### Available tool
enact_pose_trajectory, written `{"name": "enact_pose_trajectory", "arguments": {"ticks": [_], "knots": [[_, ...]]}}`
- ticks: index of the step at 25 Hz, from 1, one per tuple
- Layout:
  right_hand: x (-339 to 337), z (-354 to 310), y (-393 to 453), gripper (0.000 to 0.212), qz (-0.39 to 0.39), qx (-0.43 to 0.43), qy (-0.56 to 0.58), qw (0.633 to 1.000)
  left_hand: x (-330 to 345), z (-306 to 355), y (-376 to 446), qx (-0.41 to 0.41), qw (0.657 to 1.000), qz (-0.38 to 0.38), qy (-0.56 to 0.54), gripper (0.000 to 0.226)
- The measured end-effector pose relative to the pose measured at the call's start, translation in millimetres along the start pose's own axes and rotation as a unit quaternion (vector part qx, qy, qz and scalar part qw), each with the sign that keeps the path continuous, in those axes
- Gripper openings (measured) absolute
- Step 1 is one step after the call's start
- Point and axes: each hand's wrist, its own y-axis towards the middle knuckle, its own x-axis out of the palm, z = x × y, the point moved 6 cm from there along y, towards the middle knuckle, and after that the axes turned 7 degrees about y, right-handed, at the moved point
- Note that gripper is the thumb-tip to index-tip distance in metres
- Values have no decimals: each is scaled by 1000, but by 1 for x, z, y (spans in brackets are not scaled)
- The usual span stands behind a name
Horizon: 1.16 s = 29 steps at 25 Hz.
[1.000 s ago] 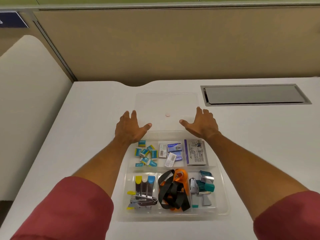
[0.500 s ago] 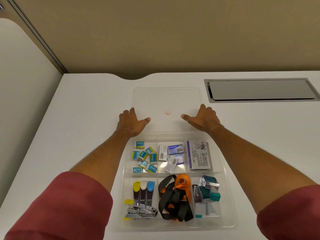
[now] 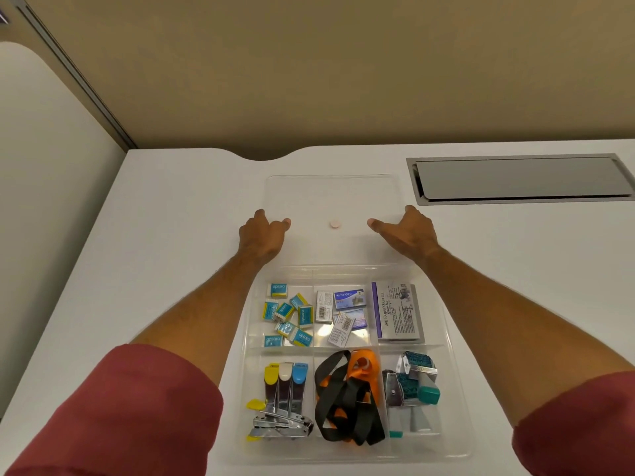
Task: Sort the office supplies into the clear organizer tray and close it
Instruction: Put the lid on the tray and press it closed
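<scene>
A white counter (image 3: 171,235) with a grey cable hatch (image 3: 522,178) meets a tan partition (image 3: 343,70); a white divider (image 3: 44,149) stands left.

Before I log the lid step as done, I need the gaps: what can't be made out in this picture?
- Head view: whether the left hand and right hand grip the lid; the fingertips are hidden behind the hands.
- The tray's near rim is faint, its plastic being clear.
- Small print on the boxes is too small.

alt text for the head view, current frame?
Both hands, left hand and right hand, grasp the side edges of a clear lid lying on the white desk behind the filled, open organizer tray.
</scene>
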Motion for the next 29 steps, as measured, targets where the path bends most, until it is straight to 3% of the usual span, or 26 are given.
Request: {"name": "enact_pose_trajectory", "arguments": {"ticks": [8, 15, 21, 29], "knots": [[-27, -14, -10, 89, 47, -33, 62, 996, -23, 17, -12, 15, 998, 39, -40, 63], [-59, -37, -39, 65, 114, -90, 148, 978, -59, 33, -39, 49, 990, 95, -92, 60], [-86, -52, -71, 79, 116, -106, 178, 971, -91, 46, -72, 80, 977, 137, -144, 59], [-115, -51, -127, 49, 173, -124, 309, 927, -121, 39, -115, 109, 949, 165, -246, 34]]}}
